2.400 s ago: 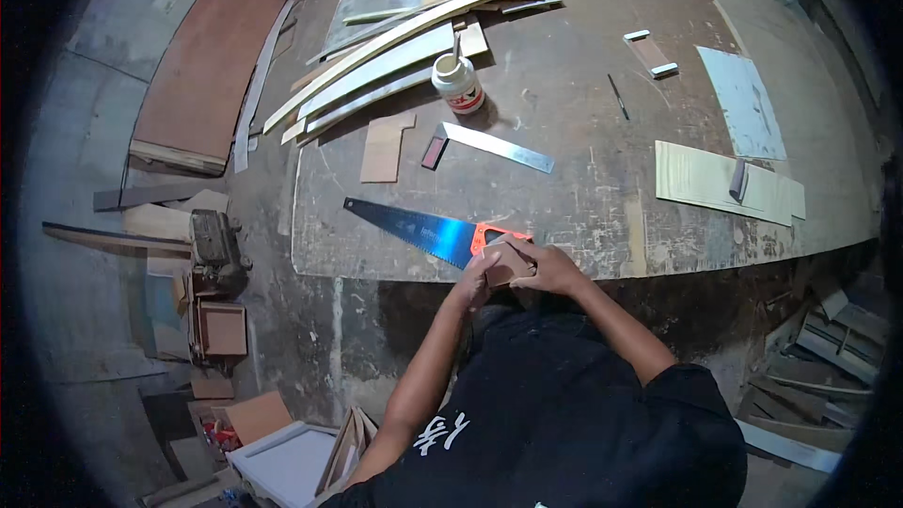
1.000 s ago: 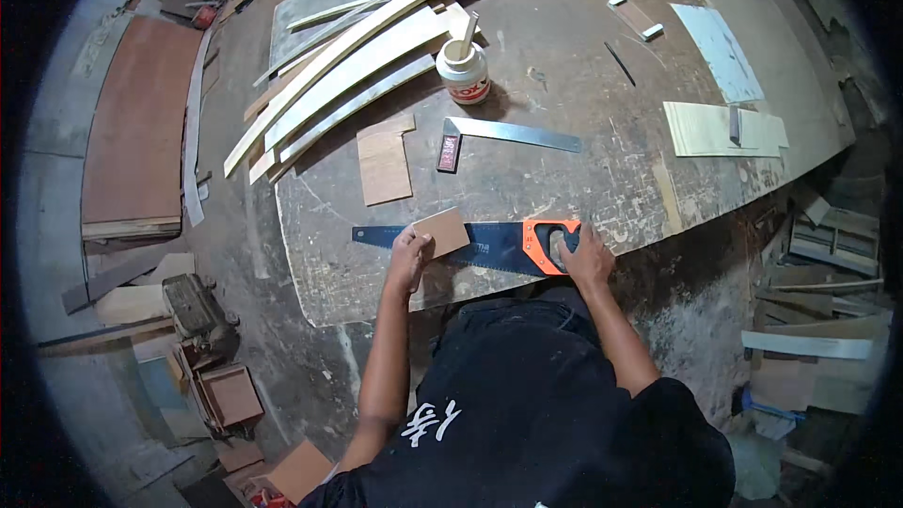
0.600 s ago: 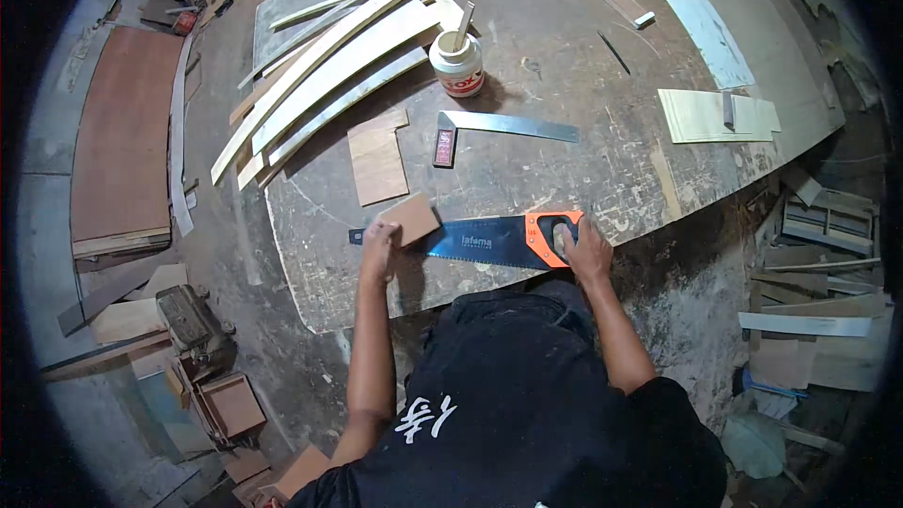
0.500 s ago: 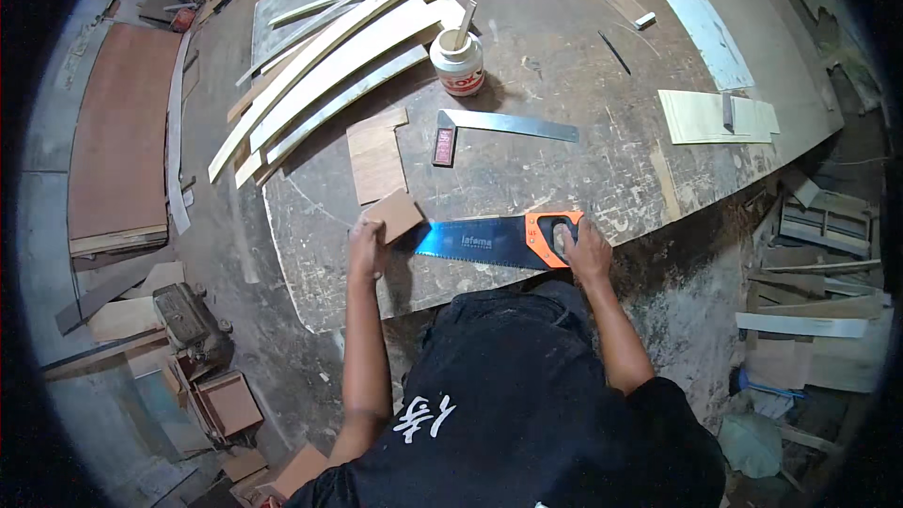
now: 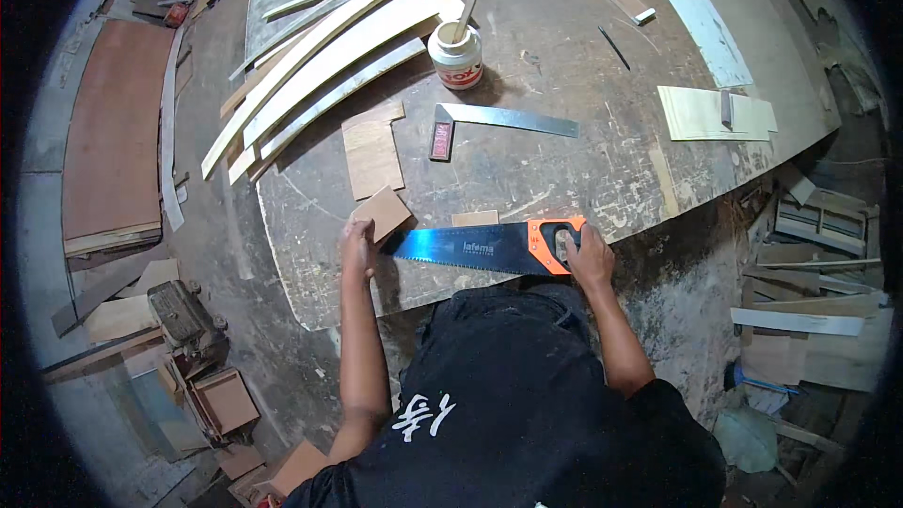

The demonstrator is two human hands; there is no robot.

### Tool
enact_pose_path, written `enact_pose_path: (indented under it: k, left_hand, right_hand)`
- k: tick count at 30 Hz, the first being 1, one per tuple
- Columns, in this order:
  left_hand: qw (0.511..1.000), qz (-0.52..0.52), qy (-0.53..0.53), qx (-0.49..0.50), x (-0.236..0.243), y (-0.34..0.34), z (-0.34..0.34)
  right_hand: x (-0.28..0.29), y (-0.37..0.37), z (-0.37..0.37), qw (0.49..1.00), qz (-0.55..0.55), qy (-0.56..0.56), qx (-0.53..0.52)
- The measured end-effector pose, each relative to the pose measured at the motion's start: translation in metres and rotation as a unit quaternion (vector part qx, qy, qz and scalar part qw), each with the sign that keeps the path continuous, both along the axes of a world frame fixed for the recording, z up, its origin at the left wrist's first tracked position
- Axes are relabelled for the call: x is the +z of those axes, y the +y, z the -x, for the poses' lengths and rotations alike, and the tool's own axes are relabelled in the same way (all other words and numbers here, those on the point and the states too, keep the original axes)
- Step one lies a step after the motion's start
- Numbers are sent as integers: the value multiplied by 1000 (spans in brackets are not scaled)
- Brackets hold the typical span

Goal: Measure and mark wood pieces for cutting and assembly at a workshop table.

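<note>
My left hand (image 5: 357, 246) grips a small brown board (image 5: 384, 213) by its near-left side, close to the worktable's front edge. In my right hand (image 5: 591, 257) is the orange and black handle of a handsaw (image 5: 461, 248). Its dark blade points left with the teeth toward me, and the blade's tip is beside the board's near edge; whether they touch I cannot tell. Just beyond the blade a small wood offcut (image 5: 475, 218) lies on the table. A notched plywood piece (image 5: 373, 152) and a try square (image 5: 508, 119) rest farther back.
A white glue jar (image 5: 456, 61) with a stick in it stands on the worktable (image 5: 564, 66). Long curved wood strips (image 5: 339, 66) are piled at the back left. Pale thin sheets (image 5: 696, 115) and a pencil (image 5: 614, 47) lie to the right. Scrap wood (image 5: 809, 282) fills the right side below.
The saw blade has shifted slightly left and toward me. My left hand and the board have moved a little left. A small offcut now shows beyond the blade.
</note>
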State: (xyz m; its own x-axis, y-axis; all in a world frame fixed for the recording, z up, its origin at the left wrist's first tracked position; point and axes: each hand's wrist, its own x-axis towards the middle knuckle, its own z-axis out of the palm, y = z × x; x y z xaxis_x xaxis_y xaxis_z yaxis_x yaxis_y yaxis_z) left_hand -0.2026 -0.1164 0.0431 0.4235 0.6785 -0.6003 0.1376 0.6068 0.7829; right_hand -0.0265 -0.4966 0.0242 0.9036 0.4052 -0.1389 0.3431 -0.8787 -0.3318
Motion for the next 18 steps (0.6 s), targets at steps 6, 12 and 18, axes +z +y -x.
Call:
enact_pose_path:
  k: [6, 12, 18]
  left_hand:
    - [996, -44, -32, -65, -12, 2, 2]
    - [988, -97, 44, -115, -17, 2, 0]
    - [919, -315, 168, -170, -38, 7, 3]
  right_hand:
    - [1, -6, 6, 1000, -12, -6, 13]
    - [3, -10, 11, 1000, 9, 19, 4]
    - [19, -5, 14, 997, 43, 65, -17]
